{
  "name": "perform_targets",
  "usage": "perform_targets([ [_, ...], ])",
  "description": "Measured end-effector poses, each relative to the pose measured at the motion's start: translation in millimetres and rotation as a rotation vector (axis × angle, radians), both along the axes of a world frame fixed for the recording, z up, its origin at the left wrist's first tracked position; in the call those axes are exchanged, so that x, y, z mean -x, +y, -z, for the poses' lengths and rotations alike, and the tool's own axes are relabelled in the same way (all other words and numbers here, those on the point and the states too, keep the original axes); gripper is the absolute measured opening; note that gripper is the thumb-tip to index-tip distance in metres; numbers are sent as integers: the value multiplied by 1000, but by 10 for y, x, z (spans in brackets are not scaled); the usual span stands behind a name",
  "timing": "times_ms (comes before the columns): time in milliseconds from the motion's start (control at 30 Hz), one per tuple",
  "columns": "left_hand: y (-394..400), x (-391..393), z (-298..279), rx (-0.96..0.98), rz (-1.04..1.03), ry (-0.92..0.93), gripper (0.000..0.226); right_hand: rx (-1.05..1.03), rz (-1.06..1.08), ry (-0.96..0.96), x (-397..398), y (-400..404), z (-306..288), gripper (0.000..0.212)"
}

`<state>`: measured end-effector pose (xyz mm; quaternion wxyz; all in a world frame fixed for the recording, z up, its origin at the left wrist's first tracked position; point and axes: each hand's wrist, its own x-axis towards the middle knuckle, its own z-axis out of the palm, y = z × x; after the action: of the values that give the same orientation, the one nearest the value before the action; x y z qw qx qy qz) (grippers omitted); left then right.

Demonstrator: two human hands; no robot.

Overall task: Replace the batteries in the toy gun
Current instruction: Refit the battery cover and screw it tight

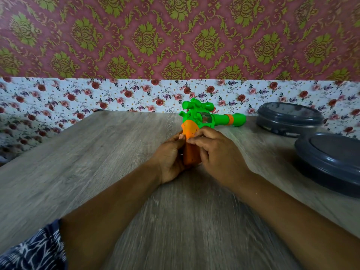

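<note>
A green toy gun (206, 116) with an orange handle (191, 151) is held over the middle of the wooden table (97, 152), its barrel pointing right. My left hand (170, 158) grips the handle from the left, thumb on its upper edge. My right hand (218, 154) curls round the handle from the right, its fingertips pressed on the orange side. The lower part of the handle is hidden between my hands. No batteries show.
Two dark grey round containers stand at the right: one at the back (290, 118), one nearer at the table's right edge (331, 162). A floral-papered wall (116, 96) runs along the table's far side.
</note>
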<state>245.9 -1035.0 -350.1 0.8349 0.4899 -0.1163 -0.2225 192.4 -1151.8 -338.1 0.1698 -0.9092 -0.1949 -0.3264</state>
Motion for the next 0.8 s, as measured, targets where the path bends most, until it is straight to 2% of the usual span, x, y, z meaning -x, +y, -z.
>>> perform_targets([
  [133, -5, -7, 4, -16, -12, 23, 36, -237, 74, 50, -26, -136, -181, 28],
  [200, 2, 4, -8, -20, -23, 29, 36, -259, 149, 133, 1, -250, -336, 14],
  [233, 4, 11, -18, -16, -28, 40, 36, -193, 185, 256, 28, -312, -404, 7],
  [333, 2, 13, -26, -11, -46, 82, 38, 20, 231, 778, 116, -420, -474, 28],
  [400, 2, 6, -21, -17, -47, 93, 40, 65, 250, 975, 112, -425, -415, 41],
  [467, 1, -2, -16, -13, -44, 95, 40, 88, 296, 1016, 71, -417, -339, 44],
  [633, 32, 12, -37, 23, -38, 146, 41, 34, 295, 1050, 67, -426, -313, 18],
  [800, 55, 18, -74, 63, -30, 207, 33, 25, 278, 958, 65, -478, -314, 13],
])
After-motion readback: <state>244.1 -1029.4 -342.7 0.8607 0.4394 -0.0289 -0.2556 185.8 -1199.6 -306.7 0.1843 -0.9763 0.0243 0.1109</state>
